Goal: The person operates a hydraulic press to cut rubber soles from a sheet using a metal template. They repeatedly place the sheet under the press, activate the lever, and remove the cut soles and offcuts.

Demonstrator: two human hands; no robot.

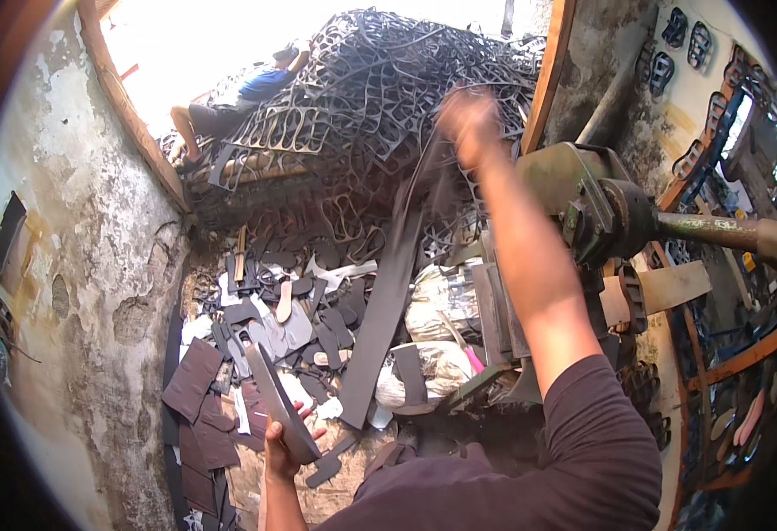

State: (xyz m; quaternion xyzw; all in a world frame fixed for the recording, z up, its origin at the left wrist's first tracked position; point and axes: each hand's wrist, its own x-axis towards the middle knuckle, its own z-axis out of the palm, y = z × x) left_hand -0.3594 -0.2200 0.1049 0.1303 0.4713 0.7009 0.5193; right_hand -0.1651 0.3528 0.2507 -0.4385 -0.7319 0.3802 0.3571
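My left hand (280, 453), low in the picture, grips a long, thick dark sole-shaped piece (280, 403) between thumb and fingers, tilted with its upper end pointing away. My right arm reaches far forward, and the right hand (470, 119) is smeared by motion in front of a heap of black cut-out scrap sheets (371, 80). Blurred dark strips hang just below that hand; whether it holds them I cannot tell. A long dark flat strip (380, 341) slants between my two arms.
A green machine (574, 177) with a shaft stands at the right. Sole pieces (291, 327) and brown sheets (198, 380) lie scattered at the left. White sacks (433, 376) sit beside the machine. Another person (260, 84) is by the heap. Sandals (698, 44) hang on the right wall.
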